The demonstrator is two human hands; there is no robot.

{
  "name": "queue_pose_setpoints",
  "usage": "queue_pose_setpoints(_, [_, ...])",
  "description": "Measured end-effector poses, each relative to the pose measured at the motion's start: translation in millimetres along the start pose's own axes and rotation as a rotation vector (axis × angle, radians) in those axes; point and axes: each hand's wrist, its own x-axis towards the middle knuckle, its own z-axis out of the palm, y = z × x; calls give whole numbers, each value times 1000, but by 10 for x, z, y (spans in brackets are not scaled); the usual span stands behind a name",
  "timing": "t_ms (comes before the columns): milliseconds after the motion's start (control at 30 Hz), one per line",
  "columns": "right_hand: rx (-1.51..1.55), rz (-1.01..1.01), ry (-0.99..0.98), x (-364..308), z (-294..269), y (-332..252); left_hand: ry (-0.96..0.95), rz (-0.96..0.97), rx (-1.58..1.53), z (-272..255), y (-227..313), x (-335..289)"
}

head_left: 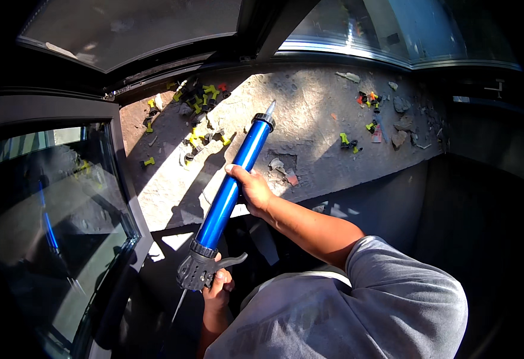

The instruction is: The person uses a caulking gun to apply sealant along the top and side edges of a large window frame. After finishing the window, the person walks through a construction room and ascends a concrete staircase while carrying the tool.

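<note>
A caulking gun (238,167) with a long shiny blue barrel slants across the middle, its nozzle (271,107) pointing up and away over the ledge. My right hand (253,188) is closed around the barrel at about mid-length, thumb along its top. Near the lower end, my left hand (219,283) is closed at the black handle (197,269), just under the trigger lever (232,261); part of its grip is hidden. A thin metal rod (179,306) sticks out of the back of the handle.
Several yellow-and-black plastic tile levelling clips (197,99) lie scattered on the rough concrete ledge (327,161), with more clips (350,143) and broken rubble (400,137) to the right. An open glass window sash (127,179) stands at the left. Dark window frames (262,51) bound the far side.
</note>
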Motion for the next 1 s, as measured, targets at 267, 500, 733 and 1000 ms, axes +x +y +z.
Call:
queue_pose_setpoints(267, [9,-89,-255,18,596,-133,-30,121,-86,-228,234,-113])
queue_pose_setpoints(500, [9,-201,-209,165,709,-93,-84,267,-58,-212,163,101])
queue_pose_setpoints(733, [-8,-133,-240,427,782,-359,-203,350,-85,-63,233,407])
queue_pose_setpoints(1000, [-40,-192,-236,971,765,-862,-133,344,-162,314,307,1049])
